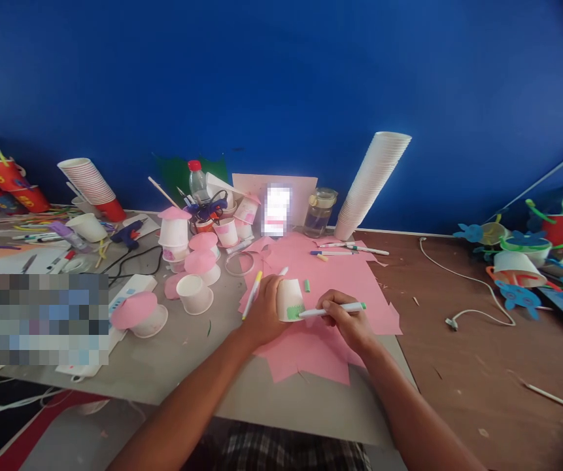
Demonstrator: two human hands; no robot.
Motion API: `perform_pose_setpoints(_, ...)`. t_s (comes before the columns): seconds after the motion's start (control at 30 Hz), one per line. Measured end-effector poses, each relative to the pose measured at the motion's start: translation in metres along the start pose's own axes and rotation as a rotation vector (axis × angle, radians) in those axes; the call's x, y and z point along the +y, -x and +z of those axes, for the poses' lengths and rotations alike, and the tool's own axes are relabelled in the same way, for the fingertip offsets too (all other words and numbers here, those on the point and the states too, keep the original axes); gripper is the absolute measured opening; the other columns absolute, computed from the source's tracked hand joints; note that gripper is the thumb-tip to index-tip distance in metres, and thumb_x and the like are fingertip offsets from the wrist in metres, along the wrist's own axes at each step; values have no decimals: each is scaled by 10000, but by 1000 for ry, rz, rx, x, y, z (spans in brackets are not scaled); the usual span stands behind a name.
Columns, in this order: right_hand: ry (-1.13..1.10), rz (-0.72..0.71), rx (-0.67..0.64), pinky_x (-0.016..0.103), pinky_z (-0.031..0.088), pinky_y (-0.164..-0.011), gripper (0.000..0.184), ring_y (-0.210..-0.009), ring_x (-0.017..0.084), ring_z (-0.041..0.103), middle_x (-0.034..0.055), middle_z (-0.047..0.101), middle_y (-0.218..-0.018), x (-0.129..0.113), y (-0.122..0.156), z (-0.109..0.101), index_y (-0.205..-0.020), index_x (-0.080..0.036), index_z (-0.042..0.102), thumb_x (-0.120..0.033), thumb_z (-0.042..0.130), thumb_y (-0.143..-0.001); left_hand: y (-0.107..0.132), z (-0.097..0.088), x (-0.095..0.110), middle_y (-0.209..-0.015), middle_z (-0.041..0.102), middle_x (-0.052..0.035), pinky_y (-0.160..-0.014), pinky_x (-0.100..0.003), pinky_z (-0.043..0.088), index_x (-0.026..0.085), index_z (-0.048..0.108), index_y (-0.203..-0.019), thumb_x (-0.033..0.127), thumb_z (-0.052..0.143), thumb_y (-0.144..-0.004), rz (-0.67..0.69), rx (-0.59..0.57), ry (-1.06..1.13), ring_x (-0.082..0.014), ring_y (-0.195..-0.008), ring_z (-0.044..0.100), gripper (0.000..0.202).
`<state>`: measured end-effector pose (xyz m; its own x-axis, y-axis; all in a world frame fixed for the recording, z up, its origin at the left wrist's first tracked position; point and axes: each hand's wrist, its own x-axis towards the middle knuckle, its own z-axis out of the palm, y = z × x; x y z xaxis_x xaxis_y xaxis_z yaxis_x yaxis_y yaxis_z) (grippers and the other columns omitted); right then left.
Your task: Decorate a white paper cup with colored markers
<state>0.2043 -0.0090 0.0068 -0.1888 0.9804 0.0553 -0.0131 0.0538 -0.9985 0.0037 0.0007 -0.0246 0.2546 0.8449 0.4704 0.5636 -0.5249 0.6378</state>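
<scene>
A white paper cup [289,294], with a green scribbled patch near its rim, is held from the left side by my left hand [265,313]. My right hand [344,315] grips a white marker with a green end [318,312], its tip at the green patch. Under both hands lies cut pink paper [320,360]. A small green marker cap [307,286] rests just beyond the cup. To the left of my left hand is a yellow-capped marker [252,296]. The fingers behind the cup are partly hidden.
Pink-topped paper cups [136,314] and a plain cup [195,294] stand to the left. Behind are a tall leaning cup stack [372,186], a glass jar [320,212] and a bright phone screen [276,209]. A white cable [482,288] crosses the brown table at right.
</scene>
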Motion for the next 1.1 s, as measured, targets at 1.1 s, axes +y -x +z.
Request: perform_pose_setpoints(1.1, -109, -3, 22, 225, 285, -425, 299, -437, 96, 394, -33, 496, -484, 8, -9, -8, -612, -191, 599, -450, 648, -753, -2, 2, -3, -1252, 501, -143, -997, -480, 449, 197, 336, -1350, 300, 757, -719, 6, 30, 30, -301, -1191, 501, 765)
